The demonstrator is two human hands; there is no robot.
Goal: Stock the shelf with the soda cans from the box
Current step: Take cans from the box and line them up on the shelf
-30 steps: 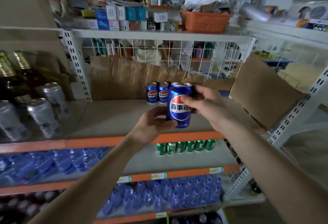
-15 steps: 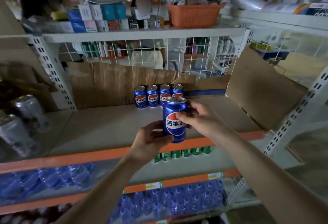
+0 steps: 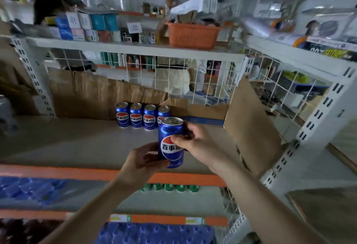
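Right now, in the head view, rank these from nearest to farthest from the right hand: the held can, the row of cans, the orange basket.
1. Held can: in the right hand, with the left hand at its base.
2. Row of cans: at the shelf's back, left of the hand.
3. Orange basket: on the shelf above.

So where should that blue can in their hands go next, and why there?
Probably forward and down onto the shelf, at the right end of the row of four cans. Both the left hand and right hand hold the blue can upright just in front of that row.
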